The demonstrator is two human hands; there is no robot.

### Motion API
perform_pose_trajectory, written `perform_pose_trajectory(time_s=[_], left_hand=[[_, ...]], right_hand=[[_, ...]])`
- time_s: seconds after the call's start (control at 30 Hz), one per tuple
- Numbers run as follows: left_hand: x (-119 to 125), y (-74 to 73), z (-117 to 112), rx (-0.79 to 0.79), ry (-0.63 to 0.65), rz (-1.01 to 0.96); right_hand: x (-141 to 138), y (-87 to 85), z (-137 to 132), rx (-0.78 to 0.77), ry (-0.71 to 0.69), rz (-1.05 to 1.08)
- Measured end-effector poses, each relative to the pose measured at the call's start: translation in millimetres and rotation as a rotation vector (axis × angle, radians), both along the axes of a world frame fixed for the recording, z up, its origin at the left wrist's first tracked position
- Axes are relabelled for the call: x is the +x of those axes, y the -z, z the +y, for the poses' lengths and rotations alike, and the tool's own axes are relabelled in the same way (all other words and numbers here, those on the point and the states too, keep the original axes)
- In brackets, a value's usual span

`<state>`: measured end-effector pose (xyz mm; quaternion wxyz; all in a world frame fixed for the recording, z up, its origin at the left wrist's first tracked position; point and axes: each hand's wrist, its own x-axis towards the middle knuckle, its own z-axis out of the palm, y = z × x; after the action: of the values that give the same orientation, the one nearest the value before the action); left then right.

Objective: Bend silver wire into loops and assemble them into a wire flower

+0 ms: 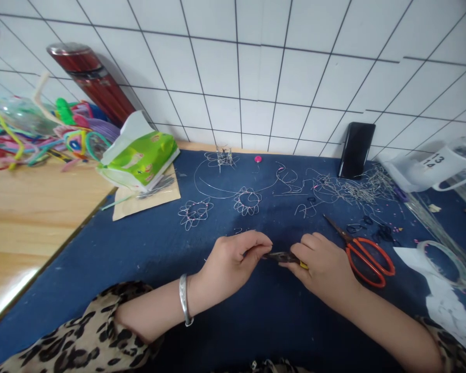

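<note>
My right hand [324, 264] is wrapped round a small pair of pliers [281, 257] with dark jaws and a bit of yellow handle showing. The jaws point left and meet the fingertips of my left hand [233, 261]. Thumb and forefinger of that hand are pinched together; what lies between them is too small to make out. Just beyond the hands rest two flower-shaped wire rings with pink beads, one a wire flower [247, 201] in the middle, the other a wire flower [195, 213] to its left. Orange-handled scissors [368, 259] lie right of my right hand.
A tangle of wire [357, 189] lies at the back right beside a phone [357, 150] leaning on the wall. Further right stand a white pitcher [431, 166] and a clear tape-like ring [445, 264]. At left are a green tissue pack [143, 160], a red thermos [97, 85] and colourful pipe cleaners [42, 137].
</note>
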<state>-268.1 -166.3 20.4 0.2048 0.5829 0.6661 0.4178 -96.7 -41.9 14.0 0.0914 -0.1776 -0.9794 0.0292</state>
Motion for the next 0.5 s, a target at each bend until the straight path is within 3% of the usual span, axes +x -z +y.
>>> perform_pose_trajectory(time_s=[0.13,0.37,0.5], left_hand=[[3,-2.0,-2,0.027,-0.017,0.015],[5,8.8,-2,0.141,0.011,0.1],[3,9.9,1,0.078,0.035,0.075]], right_hand=[[0,1.1,-1,-0.019,0.027,0.01],[1,2.8,1,-0.047,0.035,-0.005],[0,4.4,2,-0.038,0.044,-0.011]])
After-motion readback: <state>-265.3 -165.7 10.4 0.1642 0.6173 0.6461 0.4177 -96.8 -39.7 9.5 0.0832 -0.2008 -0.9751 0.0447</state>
